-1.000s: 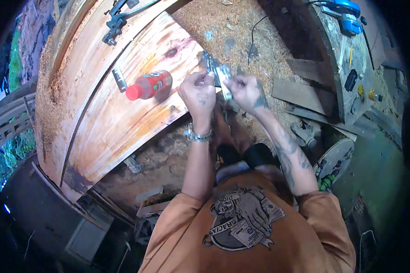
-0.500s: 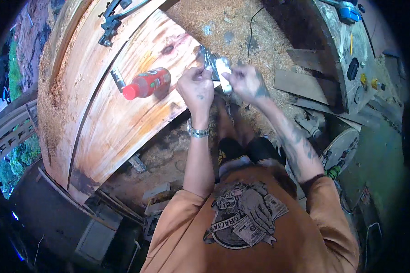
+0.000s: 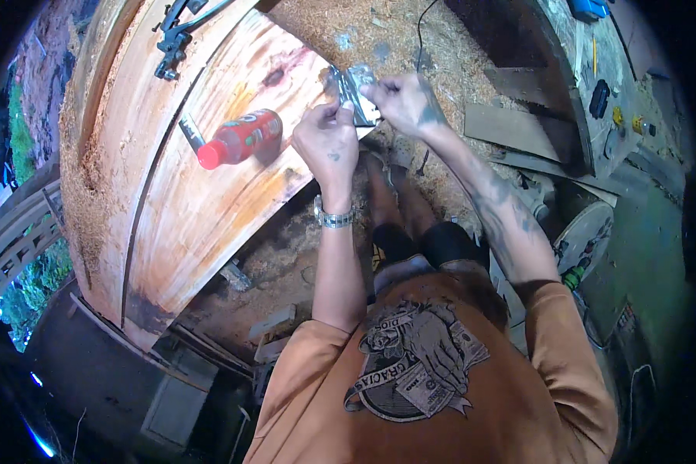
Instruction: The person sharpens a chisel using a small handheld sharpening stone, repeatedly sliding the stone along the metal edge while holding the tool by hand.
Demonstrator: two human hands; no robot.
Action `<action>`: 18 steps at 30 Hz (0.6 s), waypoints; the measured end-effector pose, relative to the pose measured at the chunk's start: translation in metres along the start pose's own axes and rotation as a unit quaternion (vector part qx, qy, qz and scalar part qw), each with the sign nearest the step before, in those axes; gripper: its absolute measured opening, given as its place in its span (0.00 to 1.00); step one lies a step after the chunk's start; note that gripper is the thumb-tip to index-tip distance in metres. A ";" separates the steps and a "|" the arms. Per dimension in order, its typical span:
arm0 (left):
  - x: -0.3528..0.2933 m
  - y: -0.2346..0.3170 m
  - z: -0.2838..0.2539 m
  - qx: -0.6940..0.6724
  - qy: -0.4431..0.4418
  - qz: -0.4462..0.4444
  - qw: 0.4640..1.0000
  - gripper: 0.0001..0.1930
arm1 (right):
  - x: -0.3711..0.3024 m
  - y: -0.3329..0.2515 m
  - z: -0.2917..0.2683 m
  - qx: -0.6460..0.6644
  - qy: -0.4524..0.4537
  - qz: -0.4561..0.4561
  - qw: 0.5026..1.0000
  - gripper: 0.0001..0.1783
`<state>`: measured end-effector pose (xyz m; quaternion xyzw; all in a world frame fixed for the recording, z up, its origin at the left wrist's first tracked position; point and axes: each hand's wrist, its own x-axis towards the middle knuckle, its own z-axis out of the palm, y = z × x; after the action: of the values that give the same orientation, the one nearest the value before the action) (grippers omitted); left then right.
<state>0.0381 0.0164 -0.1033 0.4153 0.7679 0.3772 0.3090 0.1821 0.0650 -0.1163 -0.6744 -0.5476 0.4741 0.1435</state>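
My left hand (image 3: 329, 143) is closed on a small, shiny silver-and-dark flat packet (image 3: 361, 97), with the thumb over its lower left part. At the packet's right edge, my right hand (image 3: 408, 104) has its thumb and fingers drawn together in a pinch on it. Both hands are over the right corner of a pale wooden slab (image 3: 209, 224). A red bottle (image 3: 247, 138) with a red cap lies on its side on the slab, left of my left hand. By its cap lies a thin, dark flat strip (image 3: 191, 130).
A dark metal clamp-like tool (image 3: 174, 42) rests at the slab's far left. Wood shavings (image 3: 394, 39) cover the ground beyond it. To the right, a worn bench (image 3: 588, 100) holds a yellow pencil (image 3: 595, 58) and small tools. Boards (image 3: 510, 131) lean below it.
My right hand has shifted slightly left and up against the packet, whose bright white face now appears darker and silvery. The view has moved a little; the bottle has stayed on the slab.
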 end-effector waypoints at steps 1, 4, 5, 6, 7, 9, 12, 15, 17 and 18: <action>0.002 -0.004 -0.002 0.000 0.003 0.002 1.000 0.11 | -0.010 0.004 0.000 0.001 0.000 -0.003 1.000 0.20; 0.001 -0.010 0.000 0.037 -0.007 0.010 0.999 0.12 | -0.057 0.018 0.004 0.030 -0.036 -0.010 0.999 0.23; 0.002 -0.008 0.000 0.036 -0.007 0.011 0.999 0.12 | -0.048 0.016 0.004 0.030 -0.036 -0.010 0.999 0.23; 0.003 -0.005 0.001 0.037 -0.003 0.015 0.999 0.12 | -0.028 0.011 0.005 -0.002 0.004 -0.022 1.000 0.22; 0.001 -0.006 -0.001 0.040 -0.001 0.017 0.999 0.13 | -0.012 0.003 0.006 -0.033 0.042 -0.030 0.998 0.20; -0.001 -0.009 -0.003 0.039 0.000 0.019 0.999 0.13 | -0.010 -0.004 0.004 0.009 0.017 0.001 1.000 0.20; 0.002 -0.012 0.000 0.034 0.005 0.022 0.999 0.13 | -0.059 0.014 0.004 0.016 -0.008 -0.044 0.999 0.19; 0.001 -0.005 -0.002 0.040 -0.006 0.011 0.999 0.13 | -0.022 0.003 0.007 -0.012 0.036 -0.039 0.999 0.19; 0.003 -0.009 -0.001 0.019 0.005 0.025 0.999 0.13 | -0.004 -0.009 0.001 0.027 0.012 -0.014 0.999 0.22; 0.000 -0.015 -0.001 0.027 0.014 0.049 0.998 0.13 | -0.016 0.000 0.006 0.014 0.010 -0.044 0.999 0.22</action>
<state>0.0313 0.0105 -0.1158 0.4552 0.7609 0.3767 0.2681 0.1787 0.0493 -0.1118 -0.6519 -0.5691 0.4682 0.1787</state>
